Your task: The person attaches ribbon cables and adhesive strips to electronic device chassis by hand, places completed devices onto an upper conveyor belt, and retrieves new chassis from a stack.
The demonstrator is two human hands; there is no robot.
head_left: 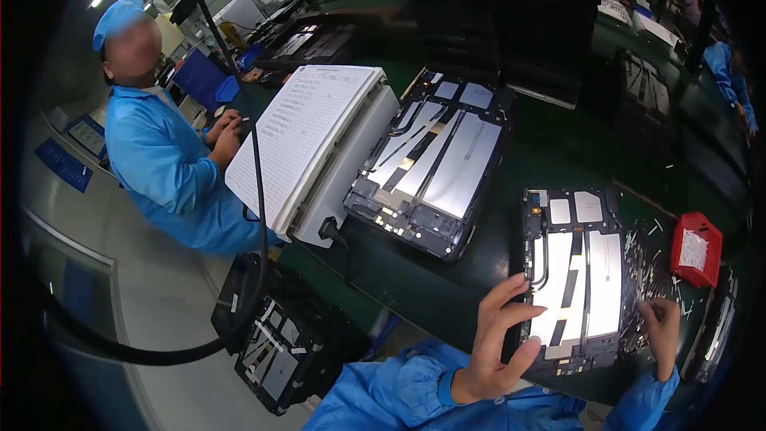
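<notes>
An opened tablet-like device (605, 271) lies in front of me, with silver battery panels and black cables showing inside a dark frame. My left hand (496, 345) is at its left edge, fingers spread and apart, with nothing held in them. To the device's right, my right hand (662, 334) is over a heap of small dark and light strips (642, 271). Its fingers are curled together in a pinch. Whatever they may hold is too small to make out.
A red bin (696, 249) with white slips stands right of the strips. Stacked similar devices (435, 164) sit left, beside a white box topped with written sheets (307, 136). More devices (275, 351) are stacked lower left. A black cable (259, 215) crosses the view; a co-worker (163, 152) stands left.
</notes>
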